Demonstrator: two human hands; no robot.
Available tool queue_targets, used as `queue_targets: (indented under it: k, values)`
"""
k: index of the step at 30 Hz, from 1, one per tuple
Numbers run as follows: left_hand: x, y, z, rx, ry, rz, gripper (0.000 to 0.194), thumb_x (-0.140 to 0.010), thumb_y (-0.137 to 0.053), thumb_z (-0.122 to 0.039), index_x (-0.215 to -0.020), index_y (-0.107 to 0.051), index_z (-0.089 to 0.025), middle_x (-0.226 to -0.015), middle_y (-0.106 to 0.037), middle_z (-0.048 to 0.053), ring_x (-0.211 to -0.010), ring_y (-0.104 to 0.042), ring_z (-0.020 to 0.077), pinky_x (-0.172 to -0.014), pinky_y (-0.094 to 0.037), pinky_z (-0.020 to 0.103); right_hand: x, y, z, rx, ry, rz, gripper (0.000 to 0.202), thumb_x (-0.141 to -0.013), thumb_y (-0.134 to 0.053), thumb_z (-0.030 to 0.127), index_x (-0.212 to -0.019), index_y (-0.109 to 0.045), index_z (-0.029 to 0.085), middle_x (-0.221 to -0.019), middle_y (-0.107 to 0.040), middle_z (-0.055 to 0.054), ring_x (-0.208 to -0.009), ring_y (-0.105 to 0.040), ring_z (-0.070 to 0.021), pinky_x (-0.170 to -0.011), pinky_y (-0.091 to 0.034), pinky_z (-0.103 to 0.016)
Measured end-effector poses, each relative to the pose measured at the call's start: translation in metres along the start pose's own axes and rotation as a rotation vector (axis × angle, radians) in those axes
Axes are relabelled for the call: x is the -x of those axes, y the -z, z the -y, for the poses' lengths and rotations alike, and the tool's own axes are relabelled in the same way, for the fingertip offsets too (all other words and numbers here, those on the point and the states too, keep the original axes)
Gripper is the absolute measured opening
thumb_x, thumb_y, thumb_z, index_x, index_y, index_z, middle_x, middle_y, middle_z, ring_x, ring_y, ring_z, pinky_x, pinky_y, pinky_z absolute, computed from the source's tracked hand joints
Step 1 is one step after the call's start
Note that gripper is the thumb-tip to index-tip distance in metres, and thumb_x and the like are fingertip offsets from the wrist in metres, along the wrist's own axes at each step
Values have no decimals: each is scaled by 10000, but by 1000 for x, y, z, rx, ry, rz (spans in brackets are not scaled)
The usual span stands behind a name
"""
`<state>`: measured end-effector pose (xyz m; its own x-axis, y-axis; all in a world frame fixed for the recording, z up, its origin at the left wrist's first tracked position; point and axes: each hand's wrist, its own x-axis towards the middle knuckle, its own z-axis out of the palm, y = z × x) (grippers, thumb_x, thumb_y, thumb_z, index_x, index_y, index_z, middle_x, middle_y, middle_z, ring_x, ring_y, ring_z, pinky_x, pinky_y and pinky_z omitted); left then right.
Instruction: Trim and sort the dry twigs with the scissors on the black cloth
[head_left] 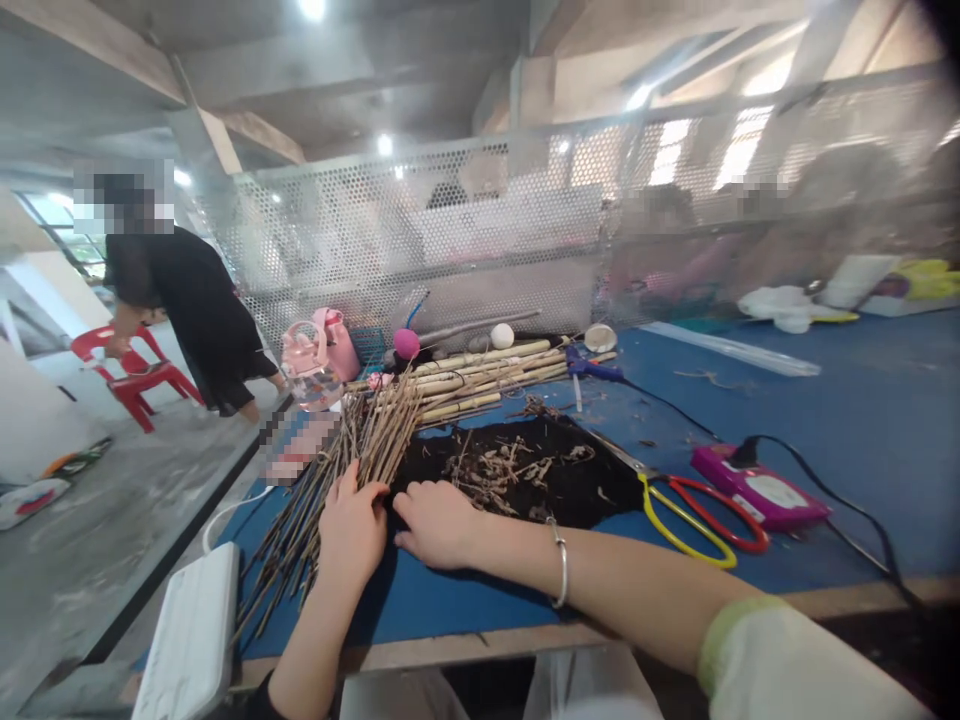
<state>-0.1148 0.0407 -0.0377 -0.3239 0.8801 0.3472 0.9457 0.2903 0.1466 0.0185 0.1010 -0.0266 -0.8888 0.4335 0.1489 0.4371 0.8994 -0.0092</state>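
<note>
A loose bundle of thin brown twigs [382, 425] lies slanting on the blue tabletop [450, 610]. My left hand [352, 520] rests on the twigs' right side, its fingers apart and pointing away from me. Close beside it, my right hand [435, 522] lies at the left edge of a black cloth [600, 490], its fingers bent; what they hold, if anything, is hidden. Short dry plant scraps [502, 470] are scattered over the cloth. Scissors [697, 510] with one yellow and one red handle lie with their blades at the cloth's right edge.
Thicker pale sticks [480, 375] lie behind the twigs, by a blue glue gun [596, 368]. A purple power box [757, 487] with a black cable is at right. A white power strip [187, 635] sits front left. A person [195, 300] stands beyond the table near a red chair [142, 375].
</note>
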Motion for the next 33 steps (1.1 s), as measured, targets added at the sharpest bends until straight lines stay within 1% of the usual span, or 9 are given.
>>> queue_targets:
  k: [2,4,10,14,19,23,25,28,33]
  values:
    - [-1,-2,4,0,9,-7,277,-777,-491,-166,-933,-709,-235,-1336,-463,138,-1191,-470,278,-935,-417,401,-3,-4,4,9,33,21,187,-847,-464,260,-964,-573,164,-901,-622,-84,-772,-615,-218,-600,-469,-314]
    - [-3,-2,7,-5,13,-16,279,-773,-497,-168,-941,-711,-233,-1319,-478,145,-1186,-479,283,-936,-417,394,1,-5,4,8,21,20,163,-818,-464,182,-942,-567,165,-883,-623,-72,-724,-622,-203,-562,-456,-290]
    - [-8,0,8,-3,65,-24,316,-796,-454,-171,-977,-707,-227,-1254,-533,154,-1144,-523,279,-928,-429,384,31,11,-2,-170,-241,-192,203,-925,-326,248,-912,-517,179,-867,-617,-53,-733,-604,-160,-587,-408,-247]
    - [-9,1,7,8,71,-15,317,-817,-431,-204,-975,-705,-235,-1242,-534,144,-1130,-527,283,-916,-437,390,35,10,2,-316,-273,-293,216,-944,-305,259,-918,-506,184,-881,-617,-41,-779,-588,-140,-649,-395,-237]
    - [-6,0,7,-46,20,7,296,-777,-493,-210,-989,-697,-237,-1292,-482,163,-1175,-472,315,-928,-420,422,31,0,9,-296,-75,-150,180,-887,-459,321,-864,-567,180,-875,-630,-37,-800,-591,-159,-655,-406,-245]
    - [-3,6,2,-79,-8,57,330,-776,-510,-220,-1054,-681,-271,-1367,-410,144,-1238,-388,351,-948,-391,474,39,10,1,-263,69,-140,222,-858,-510,382,-869,-606,182,-892,-643,-41,-864,-583,-168,-711,-414,-254]
    - [-6,11,-5,-73,15,106,314,-789,-508,-238,-1039,-687,-298,-1384,-394,121,-1246,-370,356,-933,-398,489,37,18,-10,-229,58,-115,229,-872,-484,364,-847,-619,180,-880,-649,-49,-853,-587,-171,-709,-412,-261]
    - [-13,17,-15,-51,86,194,266,-785,-542,-301,-1002,-696,-298,-1379,-394,121,-1209,-395,366,-874,-430,513,17,23,-27,-215,-50,-49,251,-881,-450,370,-862,-618,185,-895,-659,-57,-851,-600,-181,-715,-416,-272]
    - [-19,17,-16,-28,141,202,250,-815,-494,-299,-965,-692,-279,-1371,-413,118,-1188,-420,360,-850,-430,548,-28,7,-29,-235,-163,19,380,-780,-553,427,-1068,-553,179,-1071,-631,-111,-940,-606,-251,-730,-455,-325]
